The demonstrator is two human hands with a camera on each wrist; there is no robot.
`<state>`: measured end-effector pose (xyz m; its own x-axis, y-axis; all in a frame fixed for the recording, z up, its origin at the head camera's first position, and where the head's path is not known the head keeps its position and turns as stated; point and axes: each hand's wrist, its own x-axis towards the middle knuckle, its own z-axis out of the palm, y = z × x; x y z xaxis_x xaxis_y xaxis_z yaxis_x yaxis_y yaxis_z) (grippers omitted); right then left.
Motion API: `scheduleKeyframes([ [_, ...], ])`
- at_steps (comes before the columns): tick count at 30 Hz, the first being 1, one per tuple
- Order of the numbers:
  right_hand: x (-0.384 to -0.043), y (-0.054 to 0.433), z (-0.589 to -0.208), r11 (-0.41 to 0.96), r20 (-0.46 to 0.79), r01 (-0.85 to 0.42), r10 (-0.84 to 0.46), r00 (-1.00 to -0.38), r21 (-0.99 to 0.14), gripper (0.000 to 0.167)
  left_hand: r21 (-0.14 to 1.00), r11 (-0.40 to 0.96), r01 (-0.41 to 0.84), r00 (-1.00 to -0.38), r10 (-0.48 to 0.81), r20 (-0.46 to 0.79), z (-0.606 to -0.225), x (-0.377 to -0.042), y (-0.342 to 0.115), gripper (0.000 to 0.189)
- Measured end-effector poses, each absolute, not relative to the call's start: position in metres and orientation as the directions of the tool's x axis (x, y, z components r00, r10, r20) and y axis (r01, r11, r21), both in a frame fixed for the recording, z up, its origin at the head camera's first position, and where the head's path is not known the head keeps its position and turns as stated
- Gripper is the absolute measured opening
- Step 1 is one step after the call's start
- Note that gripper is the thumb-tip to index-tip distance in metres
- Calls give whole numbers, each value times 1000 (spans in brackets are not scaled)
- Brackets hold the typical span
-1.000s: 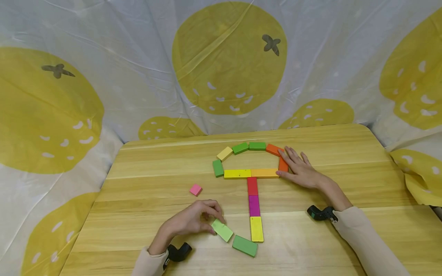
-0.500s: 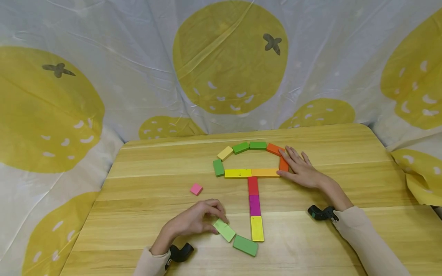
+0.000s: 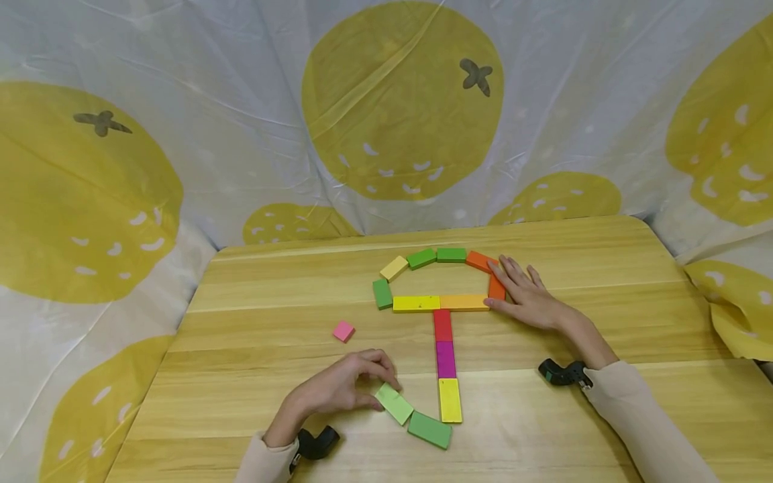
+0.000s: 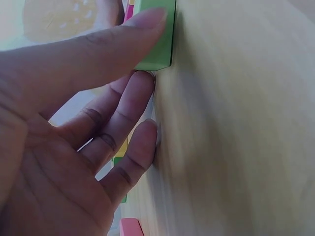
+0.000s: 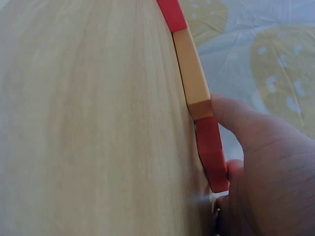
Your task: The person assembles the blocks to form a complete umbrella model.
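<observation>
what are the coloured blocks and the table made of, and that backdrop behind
Blocks, like the light green block: probably painted wood, matte solid colour with sharp flat edges. Table: wood or wood-look laminate, pale grain lines and a slight sheen. Backdrop: thin plastic sheet or cloth, judging by creases and glossy wrinkles; hard to tell which.

The left hand (image 3: 338, 389) covers the near-left end of the light green block (image 3: 394, 403), so the contact under its fingertips cannot be seen. In the left wrist view the counter (image 4: 236, 128) is blurred and the pink block (image 4: 130, 227) below the fingers is cut by the bottom edge. The right hand (image 3: 528, 295) hides part of the orange block (image 3: 496, 287) beside its fingers, and both sleeves run off the lower edge
</observation>
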<state>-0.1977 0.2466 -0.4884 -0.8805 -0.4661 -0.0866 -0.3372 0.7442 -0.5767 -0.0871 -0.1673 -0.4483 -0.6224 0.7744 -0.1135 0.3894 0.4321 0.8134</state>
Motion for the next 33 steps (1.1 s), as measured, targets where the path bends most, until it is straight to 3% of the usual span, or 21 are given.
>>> scheduleKeyframes([
  [8, -199, 247, -491, 726, -57, -357, -477, -877, -588, 91, 819, 442, 365, -668, 737, -100, -444, -91, -178, 30],
  [14, -195, 244, -483, 718, -52, -362, -484, -874, -594, 91, 746, 497, 444, -830, 541, 134, -438, -100, -197, 27],
  [18, -196, 244, -482, 738, -69, -359, -479, -875, -571, 92, 705, 594, 388, -915, 341, 216, -436, -107, -208, 34],
  [26, -196, 245, -483, 737, -65, -360, -478, -876, -572, 91, 696, 663, 275, -954, 281, 108, -445, -115, -221, 45],
  [33, -196, 246, -485, 736, -64, -361, -479, -875, -573, 91, 707, 659, 257, -954, 289, 78, -451, -116, -223, 38],
])
